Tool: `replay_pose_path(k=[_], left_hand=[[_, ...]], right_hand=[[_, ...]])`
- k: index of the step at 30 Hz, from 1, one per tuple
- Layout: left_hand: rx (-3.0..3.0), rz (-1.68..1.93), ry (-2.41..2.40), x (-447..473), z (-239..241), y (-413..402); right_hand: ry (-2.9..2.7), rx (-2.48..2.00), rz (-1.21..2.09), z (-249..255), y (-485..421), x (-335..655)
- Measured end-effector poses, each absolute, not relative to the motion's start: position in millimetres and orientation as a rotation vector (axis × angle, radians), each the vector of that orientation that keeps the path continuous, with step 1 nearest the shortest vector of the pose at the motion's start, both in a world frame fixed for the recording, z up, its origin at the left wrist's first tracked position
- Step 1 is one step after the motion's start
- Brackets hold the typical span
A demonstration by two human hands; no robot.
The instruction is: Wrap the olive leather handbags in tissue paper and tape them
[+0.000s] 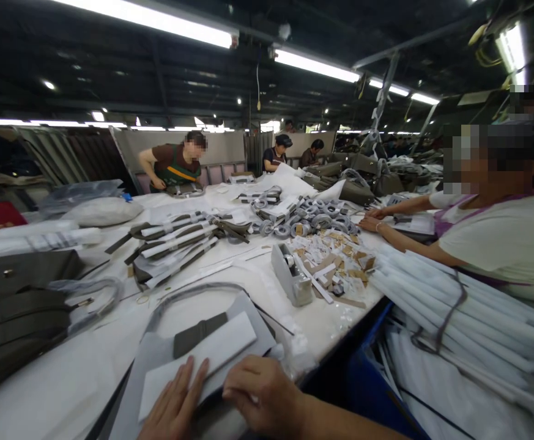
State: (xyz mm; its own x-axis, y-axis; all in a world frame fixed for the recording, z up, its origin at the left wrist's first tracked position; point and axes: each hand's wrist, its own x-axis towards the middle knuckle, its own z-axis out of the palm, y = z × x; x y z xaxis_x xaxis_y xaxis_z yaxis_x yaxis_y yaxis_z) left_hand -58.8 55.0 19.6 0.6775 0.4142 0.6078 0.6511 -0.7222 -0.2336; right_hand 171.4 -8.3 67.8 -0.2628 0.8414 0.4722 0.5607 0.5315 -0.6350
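One white pad (pixel 225 346) lies on a grey sheet (pixel 152 348) atop the bench (pixel 252 275); the left hand (pixel 175 397), grip wide, rests flat on it, probably against slipping. Right of the pad, the right hand (pixel 267 391) curls; whether it pinches anything, I cannot tell.

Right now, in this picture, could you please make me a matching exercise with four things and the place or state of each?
1. left hand
2. right hand
3. grey box
4. tied white bundle

A. beside the paper scraps
B. on or just above the blue bin
C. flat on the white strip
D. curled

Pairs: 1-C, 2-D, 3-A, 4-B.
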Motion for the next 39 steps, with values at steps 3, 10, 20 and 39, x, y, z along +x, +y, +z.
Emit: replay_pose_path(k=[3, 10, 20, 39], left_hand=[[-2.453, -0.661, -0.948, -54, 25, 40], [-2.522, -0.642, -0.994, -52, 26, 37], [-2.547, -0.636, -1.001, -49, 30, 35], [-2.407, -0.904, -1.371, -48, 50, 55]], right_hand=[[-1.679, -1.443, 0.758, 67, -40, 188], [-0.676, -1.211, 1.616, 59, -43, 187], [-0.329, -1.024, 1.727, 69, -51, 186], [-1.853, -1.709, 0.13, 38, 0, 284]])
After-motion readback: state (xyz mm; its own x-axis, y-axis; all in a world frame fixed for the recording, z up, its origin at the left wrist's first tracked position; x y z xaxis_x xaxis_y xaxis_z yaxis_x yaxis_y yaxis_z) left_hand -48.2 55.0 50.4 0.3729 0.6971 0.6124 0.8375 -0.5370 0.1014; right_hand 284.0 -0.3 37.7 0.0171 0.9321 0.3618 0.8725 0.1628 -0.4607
